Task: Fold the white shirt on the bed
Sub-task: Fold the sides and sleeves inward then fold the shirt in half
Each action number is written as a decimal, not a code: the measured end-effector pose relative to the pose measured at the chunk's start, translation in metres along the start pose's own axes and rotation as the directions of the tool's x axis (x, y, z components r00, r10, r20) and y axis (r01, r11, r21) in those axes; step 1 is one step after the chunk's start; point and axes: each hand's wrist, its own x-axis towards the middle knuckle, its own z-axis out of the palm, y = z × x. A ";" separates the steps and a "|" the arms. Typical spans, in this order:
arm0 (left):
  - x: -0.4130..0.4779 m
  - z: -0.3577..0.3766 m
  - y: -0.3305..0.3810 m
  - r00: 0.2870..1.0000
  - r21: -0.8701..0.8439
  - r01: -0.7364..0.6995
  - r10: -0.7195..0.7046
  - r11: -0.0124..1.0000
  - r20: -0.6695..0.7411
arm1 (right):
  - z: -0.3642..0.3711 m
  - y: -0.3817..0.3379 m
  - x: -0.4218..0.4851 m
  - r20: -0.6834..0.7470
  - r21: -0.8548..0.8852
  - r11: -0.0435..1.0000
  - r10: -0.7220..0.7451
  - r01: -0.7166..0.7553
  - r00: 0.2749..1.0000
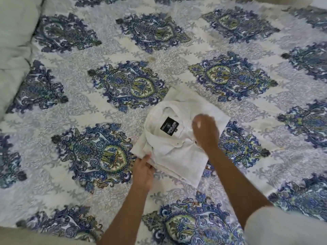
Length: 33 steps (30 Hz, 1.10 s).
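- Looking down on the bed (180, 175) now, and its bedspread (113, 50) fills almost the whole view: pale ground with grey scrollwork, and big blue-and-green medallions (127, 87) in staggered rows.
- At the left edge, a plump pale pillow (14, 41) is bunched up against the bedspread.
- In the bottom left corner there's a strip of beige (35, 236); what it is, I cannot tell.
- Middle of the bed, a little right of centre: the white shirt (177, 156), lying flat on the bedspread as a compact folded packet and turned at an angle to the medallion rows.
- The collar (150, 124) is on top, curling round a black label (169, 126) with white lettering.
- The left hand (143, 169) is at the packet's near-left corner. Its thumb lies on top of the layers with the fingers at the edge below, so the grip is pinched onto that corner of the shirt.
- The right hand (205, 133) is over the shirt just right of the label, back of the hand up and down on the cloth by the placket. It's motion-blurred, so I cannot tell whether that grip has any fabric in it.
- Both forearms are bare, and a white sleeve (286, 227) shows at the bottom right.
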 end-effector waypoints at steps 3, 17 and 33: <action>-0.006 0.022 -0.015 0.996 0.058 -0.068 0.071 0.996 -0.045 | -0.008 0.033 0.066 0.228 0.053 0.972 0.211 -0.229 0.950; 0.016 0.005 0.033 1.000 0.171 -0.013 0.009 0.985 0.024 | -0.015 0.053 0.073 0.442 0.363 0.853 0.196 -0.375 0.875; -0.028 -0.065 0.050 0.976 0.645 0.164 -0.216 0.746 0.002 | -0.007 0.078 -0.057 0.743 0.313 0.619 0.313 -0.720 0.592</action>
